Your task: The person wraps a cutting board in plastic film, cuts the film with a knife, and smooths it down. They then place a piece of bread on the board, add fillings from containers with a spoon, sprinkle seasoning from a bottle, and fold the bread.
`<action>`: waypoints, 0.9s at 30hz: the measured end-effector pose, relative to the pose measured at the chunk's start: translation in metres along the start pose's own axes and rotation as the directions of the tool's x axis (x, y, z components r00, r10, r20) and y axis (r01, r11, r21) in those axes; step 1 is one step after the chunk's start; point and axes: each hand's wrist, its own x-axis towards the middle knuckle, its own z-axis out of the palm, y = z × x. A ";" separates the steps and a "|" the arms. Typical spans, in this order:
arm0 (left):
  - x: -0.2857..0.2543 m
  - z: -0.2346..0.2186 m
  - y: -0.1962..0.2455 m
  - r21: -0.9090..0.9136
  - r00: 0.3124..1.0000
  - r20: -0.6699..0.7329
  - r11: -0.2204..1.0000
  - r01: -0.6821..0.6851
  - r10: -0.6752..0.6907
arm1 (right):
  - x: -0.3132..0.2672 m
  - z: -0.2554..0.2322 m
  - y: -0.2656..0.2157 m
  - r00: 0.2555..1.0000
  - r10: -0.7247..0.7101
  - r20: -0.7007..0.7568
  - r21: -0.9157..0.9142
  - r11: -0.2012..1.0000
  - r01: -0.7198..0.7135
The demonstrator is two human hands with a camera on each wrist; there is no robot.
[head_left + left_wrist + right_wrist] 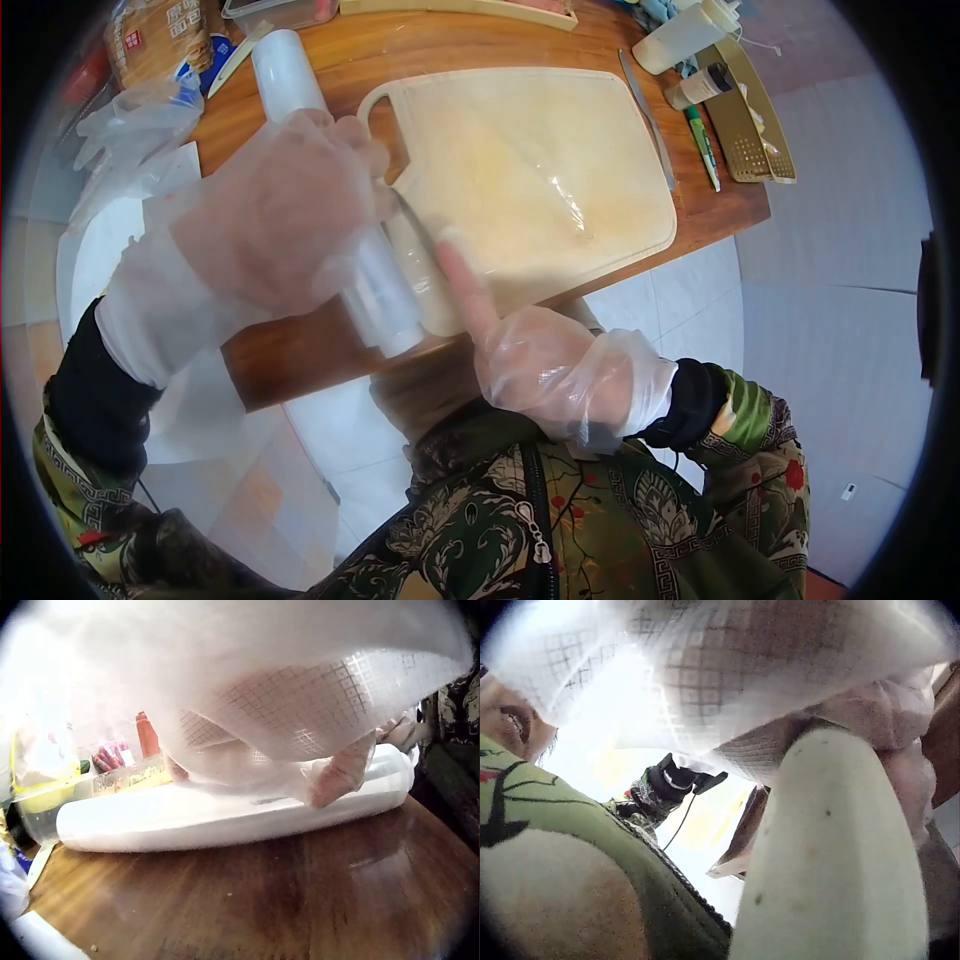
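As the right grip [545,360] clasps it, the knife [418,221] juts forward beyond the index finger [464,287].

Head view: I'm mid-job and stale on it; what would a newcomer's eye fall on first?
Probably the large pale cutting board, in the middle of the wooden table. Next, the plastic-gloved hands: the left hand over the white roll along the board's left side, and the right hand near its front edge, holding a knife pointed toward the left hand.
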 end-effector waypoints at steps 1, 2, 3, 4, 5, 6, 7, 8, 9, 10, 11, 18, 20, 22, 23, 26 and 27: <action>0.000 0.000 0.001 -0.001 1.000 0.000 1.000 0.000 0.000 | 0.000 0.000 -0.006 0.998 -0.051 -0.046 -0.073 0.996 0.048; 0.001 0.000 0.002 -0.001 1.000 0.001 1.000 -0.003 0.003 | 0.000 0.000 0.000 0.998 -0.051 -0.043 -0.072 0.996 0.048; 0.002 -0.001 0.003 0.013 1.000 0.022 1.000 0.007 -0.007 | 0.001 0.003 0.012 0.999 0.039 -0.014 0.244 0.969 -0.034; 0.003 -0.002 0.004 0.026 0.999 0.044 1.000 0.016 -0.017 | 0.002 0.003 0.018 0.992 0.116 0.042 0.533 0.837 -0.121; 0.003 -0.003 0.004 0.030 0.999 0.046 0.999 0.014 -0.015 | 0.000 0.000 0.010 0.992 0.120 0.044 0.533 0.837 -0.125; 0.003 -0.004 0.005 0.030 0.997 0.065 0.999 0.031 -0.033 | -0.003 -0.004 -0.004 0.976 0.214 0.032 0.298 0.930 -0.213; 0.004 -0.005 0.005 0.030 0.995 0.082 0.998 0.049 -0.051 | -0.008 -0.007 -0.013 0.955 0.297 -0.004 0.045 0.954 -0.297; 0.005 -0.006 0.006 0.033 0.996 0.079 0.998 0.048 -0.051 | -0.013 -0.004 -0.002 0.955 0.297 -0.003 0.041 0.954 -0.296; 0.005 -0.008 0.007 0.016 0.993 0.098 0.998 0.065 -0.066 | -0.016 0.000 0.018 0.989 0.129 -0.067 0.087 0.989 -0.123; 0.005 -0.009 0.007 0.002 0.990 0.117 0.997 0.081 -0.081 | -0.019 0.004 0.031 0.990 -0.039 -0.137 0.120 0.991 0.056; 0.005 -0.009 0.007 0.003 0.990 0.117 0.996 0.084 -0.084 | -0.021 0.006 0.036 0.989 -0.038 -0.140 0.118 0.991 0.055; 0.005 -0.008 0.007 -0.027 0.989 0.121 0.995 0.091 -0.087 | -0.033 0.006 0.027 0.979 0.115 -0.168 0.218 0.973 -0.077; 0.005 -0.006 0.007 -0.021 0.990 0.109 0.995 0.094 -0.091 | -0.039 0.006 0.027 0.978 0.127 -0.165 0.241 0.967 -0.084; 0.005 -0.004 0.005 -0.066 0.992 0.091 0.993 0.094 -0.088 | -0.042 0.006 0.017 0.952 0.256 -0.168 0.193 0.956 -0.223; 0.005 -0.003 0.005 -0.066 0.992 0.091 0.993 0.095 -0.089 | -0.043 0.005 0.011 0.932 0.318 -0.173 0.169 0.942 -0.290; 0.005 -0.001 0.004 -0.069 0.996 0.060 0.995 0.070 -0.066 | -0.047 0.008 -0.001 0.877 0.438 -0.196 0.126 0.898 -0.421; 0.005 -0.001 0.003 -0.072 0.996 0.063 0.995 0.072 -0.068 | -0.048 0.010 -0.003 0.852 0.482 -0.203 0.150 0.876 -0.459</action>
